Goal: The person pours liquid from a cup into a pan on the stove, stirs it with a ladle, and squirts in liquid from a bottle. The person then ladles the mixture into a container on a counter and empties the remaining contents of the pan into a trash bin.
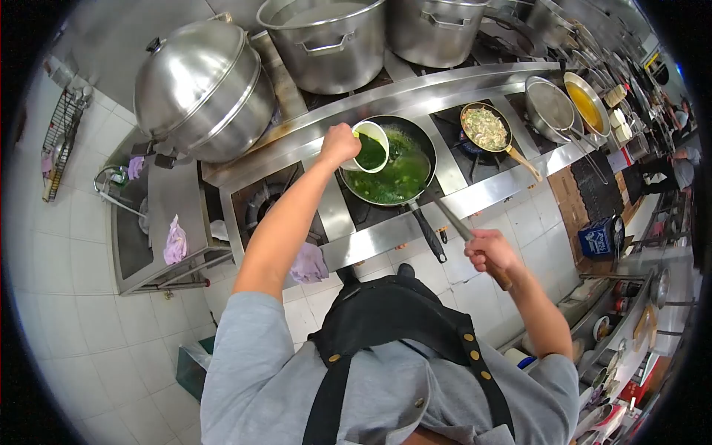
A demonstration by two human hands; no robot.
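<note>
My left hand (340, 144) grips a white cup (382, 135) by its side and tips it over the dark frying pan (432, 142). Dark green stuff fills the cup's mouth. In the pan lies bright green, wet food (393, 189) with liquid around it. The pan's black handle (428, 233) points toward my body, with no hand on it. My right hand (491, 252) is closed around the wooden handle of a long metal utensil (454, 218), which reaches to the pan's right rim; I cannot make out its working end.
A smaller pan of pale food (486, 127) sits on the burner to the right. Farther right are a strainer (550, 110) and a bowl of yellow liquid (584, 106). Large steel pots (326, 52) line the back. Purple cloths (309, 263) hang at the stove's front edge and at left.
</note>
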